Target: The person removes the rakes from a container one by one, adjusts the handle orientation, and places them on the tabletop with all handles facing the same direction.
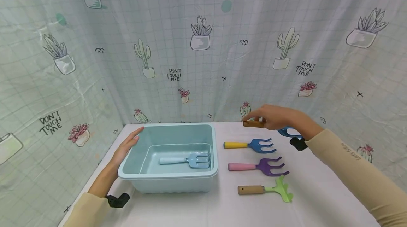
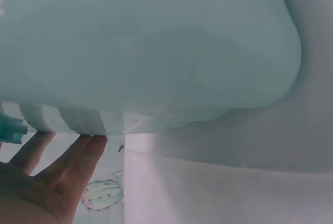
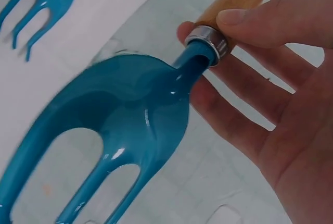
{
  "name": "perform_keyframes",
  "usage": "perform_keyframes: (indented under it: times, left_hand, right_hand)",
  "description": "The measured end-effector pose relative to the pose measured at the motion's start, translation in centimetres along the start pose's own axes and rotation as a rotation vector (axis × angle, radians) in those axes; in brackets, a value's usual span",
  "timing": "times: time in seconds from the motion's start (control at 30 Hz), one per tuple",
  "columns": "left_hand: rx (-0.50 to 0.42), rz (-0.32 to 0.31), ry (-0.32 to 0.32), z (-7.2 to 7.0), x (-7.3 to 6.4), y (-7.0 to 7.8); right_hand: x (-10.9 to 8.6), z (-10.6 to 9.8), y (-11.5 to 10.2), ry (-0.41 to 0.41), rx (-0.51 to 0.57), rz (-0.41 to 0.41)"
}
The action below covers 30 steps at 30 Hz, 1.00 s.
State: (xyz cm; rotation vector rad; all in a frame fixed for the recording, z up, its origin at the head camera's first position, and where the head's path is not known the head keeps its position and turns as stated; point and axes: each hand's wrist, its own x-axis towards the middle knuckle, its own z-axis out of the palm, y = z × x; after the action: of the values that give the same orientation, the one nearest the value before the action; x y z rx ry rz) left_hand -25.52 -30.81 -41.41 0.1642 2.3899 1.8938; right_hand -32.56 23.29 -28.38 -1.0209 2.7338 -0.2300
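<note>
My right hand pinches the wooden handle of a blue hand fork between thumb and fingers, above the far right of the table. A metal ring joins its handle to the three-pronged blue head, which my hand and wrist partly hide in the head view. My left hand lies along the left side of a pale blue plastic basin, and in the left wrist view its straight fingers touch the wall. Inside the basin lies a light blue hand fork.
Right of the basin, several tools lie in a column: a blue fork with a yellow handle, a purple fork with a pink handle, and a green rake with a wooden handle. A cactus-print curtain surrounds the white table.
</note>
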Motion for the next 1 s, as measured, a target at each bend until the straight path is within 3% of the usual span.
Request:
perform_keyframes:
  times: [0.53, 0.8, 1.0]
  left_hand:
    - [-0.001, 0.007, -0.003, -0.1, 0.1, 0.1]
    - [-0.001, 0.022, -0.009, 0.0, 0.2, 0.3]
    - [-0.007, -0.002, -0.005, 0.0, 0.1, 0.0]
  right_hand:
    - [-2.0, 1.5, 6.4, 0.002, 0.06, 0.077]
    - [-3.2, 2.5, 8.7, -0.006, 0.084, 0.133]
    - [-3.7, 3.8, 10.4, -0.028, 0.062, 0.149]
